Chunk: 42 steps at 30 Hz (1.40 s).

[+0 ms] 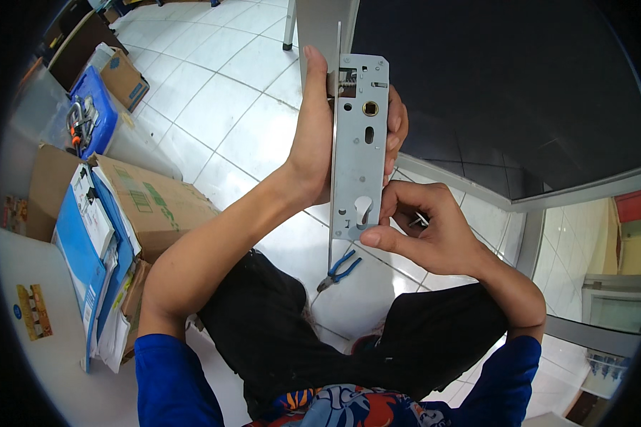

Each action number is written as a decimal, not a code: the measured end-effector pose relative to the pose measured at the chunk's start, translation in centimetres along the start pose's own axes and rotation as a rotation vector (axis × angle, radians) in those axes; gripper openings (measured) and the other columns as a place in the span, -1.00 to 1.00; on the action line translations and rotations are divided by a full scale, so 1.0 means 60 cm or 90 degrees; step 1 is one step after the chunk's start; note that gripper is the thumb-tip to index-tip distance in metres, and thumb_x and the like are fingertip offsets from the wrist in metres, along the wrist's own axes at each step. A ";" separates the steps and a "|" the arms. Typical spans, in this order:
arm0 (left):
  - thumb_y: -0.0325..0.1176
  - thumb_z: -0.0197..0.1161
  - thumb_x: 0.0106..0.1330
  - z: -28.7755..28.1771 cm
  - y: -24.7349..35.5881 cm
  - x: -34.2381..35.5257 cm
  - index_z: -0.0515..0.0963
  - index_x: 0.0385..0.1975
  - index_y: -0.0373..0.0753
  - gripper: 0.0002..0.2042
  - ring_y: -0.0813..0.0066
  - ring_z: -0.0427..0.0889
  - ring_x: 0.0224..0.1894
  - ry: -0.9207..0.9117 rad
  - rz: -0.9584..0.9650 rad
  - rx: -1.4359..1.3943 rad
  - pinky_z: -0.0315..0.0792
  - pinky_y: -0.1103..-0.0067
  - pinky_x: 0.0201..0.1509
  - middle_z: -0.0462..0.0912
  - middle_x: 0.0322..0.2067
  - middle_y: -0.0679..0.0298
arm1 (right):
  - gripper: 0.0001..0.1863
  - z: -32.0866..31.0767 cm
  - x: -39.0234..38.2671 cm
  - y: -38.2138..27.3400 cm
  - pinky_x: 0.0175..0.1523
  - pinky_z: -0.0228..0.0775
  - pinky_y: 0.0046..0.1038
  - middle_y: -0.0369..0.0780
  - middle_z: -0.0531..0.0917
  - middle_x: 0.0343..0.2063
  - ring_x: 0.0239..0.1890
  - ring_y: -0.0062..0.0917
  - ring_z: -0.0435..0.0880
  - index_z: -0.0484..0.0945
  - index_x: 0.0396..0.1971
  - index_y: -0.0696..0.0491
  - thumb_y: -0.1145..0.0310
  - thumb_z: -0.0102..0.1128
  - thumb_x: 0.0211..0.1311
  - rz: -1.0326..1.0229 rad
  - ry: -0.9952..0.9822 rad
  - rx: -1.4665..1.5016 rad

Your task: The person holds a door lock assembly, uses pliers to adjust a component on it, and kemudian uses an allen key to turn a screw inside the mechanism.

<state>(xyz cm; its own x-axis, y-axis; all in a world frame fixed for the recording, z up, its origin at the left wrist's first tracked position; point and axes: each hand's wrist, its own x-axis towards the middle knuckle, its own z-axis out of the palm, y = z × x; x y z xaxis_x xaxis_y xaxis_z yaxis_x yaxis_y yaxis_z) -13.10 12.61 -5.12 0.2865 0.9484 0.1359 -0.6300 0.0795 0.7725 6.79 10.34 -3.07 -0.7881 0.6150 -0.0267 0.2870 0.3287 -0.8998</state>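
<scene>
My left hand [312, 142] grips a long silver mortise lock case [357, 156] upright, thumb along its left side by the narrow faceplate, fingers around the right edge. The case has a square brass-rimmed hole and a keyhole-shaped cutout near the bottom. My right hand [424, 228] is at the lower right corner, thumb tip against the case, fingers curled around a small metal piece [420, 220] that is partly hidden. Blue-handled pliers [340, 273] lie on the floor below the lock.
I sit on white tiles [235, 107], legs bent. At left are a cardboard box [160, 210] with blue folders [78, 235], a translucent bin with tools [78, 128], and another box [121, 78]. A framed dark glass panel [498, 92] stands ahead at right, beside a grey upright [313, 21].
</scene>
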 end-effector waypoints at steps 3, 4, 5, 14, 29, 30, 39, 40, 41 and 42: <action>0.69 -0.59 0.28 -0.003 0.000 -0.002 0.36 -0.53 -0.18 -0.06 0.51 0.50 -0.68 -0.006 0.005 -0.001 0.51 0.62 -0.66 0.35 -0.61 0.33 | -0.68 -0.004 0.000 -0.008 -0.54 0.02 -0.57 -0.33 0.67 -0.55 -0.68 -0.75 0.34 0.65 -0.39 0.10 0.18 0.56 0.24 -0.005 -0.018 0.004; 0.69 -0.59 0.28 -0.005 0.001 -0.002 0.36 -0.53 -0.18 -0.06 0.51 0.50 -0.68 -0.006 0.004 -0.002 0.51 0.62 -0.66 0.35 -0.61 0.33 | -0.70 -0.005 -0.001 -0.010 -0.54 0.04 -0.58 -0.34 0.68 -0.53 -0.67 -0.74 0.36 0.66 -0.36 0.10 0.19 0.56 0.23 -0.011 -0.027 0.009; 0.66 -0.66 0.29 -0.008 0.002 -0.003 0.40 -0.53 -0.17 -0.05 0.51 0.50 -0.67 -0.010 -0.011 -0.019 0.50 0.59 -0.61 0.41 -0.62 0.33 | -0.70 -0.005 -0.001 -0.009 -0.54 0.04 -0.58 -0.34 0.68 -0.53 -0.67 -0.74 0.36 0.66 -0.36 0.10 0.19 0.56 0.23 -0.010 -0.027 0.010; 0.62 -0.56 0.36 -0.006 0.001 -0.010 0.35 -0.48 -0.17 -0.13 0.50 0.50 -0.65 -0.020 -0.011 -0.072 0.50 0.59 -0.66 0.34 -0.57 0.33 | -0.68 -0.001 -0.008 -0.010 -0.53 0.07 -0.56 -0.32 0.71 -0.51 -0.67 -0.71 0.39 0.67 -0.19 0.09 0.22 0.57 0.21 -0.052 -0.020 -0.012; 0.70 -0.58 0.26 0.002 0.012 -0.012 0.55 -0.54 -0.20 0.01 0.49 0.62 -0.60 0.109 0.043 0.097 0.52 0.56 -0.52 0.58 -0.62 0.23 | -0.72 -0.008 0.005 0.023 -0.46 0.17 -0.52 -0.32 0.55 -0.67 -0.62 -0.70 0.43 0.71 -0.33 0.11 0.24 0.60 0.15 0.033 -0.036 -0.074; 0.70 -0.57 0.27 0.009 0.008 -0.005 0.55 -0.56 -0.19 0.01 0.49 0.64 -0.58 0.141 0.078 0.163 0.51 0.52 -0.49 0.57 -0.63 0.22 | -0.71 -0.013 0.009 0.033 -0.45 0.19 -0.50 -0.30 0.54 -0.66 -0.60 -0.69 0.44 0.71 -0.34 0.12 0.24 0.60 0.15 0.059 -0.040 -0.099; 0.46 0.15 0.22 0.166 0.001 -0.028 0.65 -0.49 -0.41 -0.20 -0.09 0.70 -0.38 -0.020 0.360 0.596 0.51 0.22 -0.27 0.65 -0.52 -0.06 | -0.69 0.020 0.042 0.164 -0.32 0.40 -0.41 -0.20 0.64 -0.50 -0.48 -0.56 0.53 0.65 -0.14 0.24 0.28 0.40 0.34 0.255 -0.198 -0.156; 0.41 0.23 0.18 0.171 -0.024 -0.040 0.63 -0.42 -0.44 -0.22 -0.04 0.71 -0.31 -0.002 0.406 0.672 0.51 0.20 -0.22 0.67 -0.41 -0.09 | -0.69 0.064 0.071 0.187 -0.30 0.42 -0.41 -0.18 0.66 -0.48 -0.47 -0.54 0.54 0.64 -0.11 0.25 0.29 0.37 0.37 0.265 -0.286 -0.115; 0.36 0.27 0.13 0.194 -0.038 -0.042 0.62 -0.39 -0.47 -0.25 -0.03 0.71 -0.28 -0.014 0.463 0.660 0.50 0.21 -0.23 0.66 -0.37 -0.08 | -0.69 0.076 0.078 0.197 -0.30 0.42 -0.41 -0.18 0.66 -0.48 -0.47 -0.54 0.54 0.64 -0.11 0.25 0.29 0.37 0.37 0.259 -0.301 -0.122; 0.30 0.32 0.08 0.220 -0.056 -0.035 0.61 -0.37 -0.49 -0.27 -0.01 0.71 -0.25 -0.039 0.521 0.637 0.50 0.23 -0.23 0.64 -0.33 -0.07 | -0.70 0.077 0.077 0.213 -0.27 0.43 -0.40 -0.19 0.66 -0.48 -0.45 -0.52 0.56 0.65 -0.11 0.24 0.29 0.36 0.37 0.236 -0.301 -0.159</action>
<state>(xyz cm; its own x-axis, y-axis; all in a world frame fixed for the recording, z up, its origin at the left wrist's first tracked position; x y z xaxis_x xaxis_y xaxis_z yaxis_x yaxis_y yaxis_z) -2.06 6.28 0.20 0.1258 0.5946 0.7941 0.1669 -0.8018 0.5738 4.29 14.06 -16.72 -0.7504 0.3560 -0.5570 0.6595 0.3467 -0.6670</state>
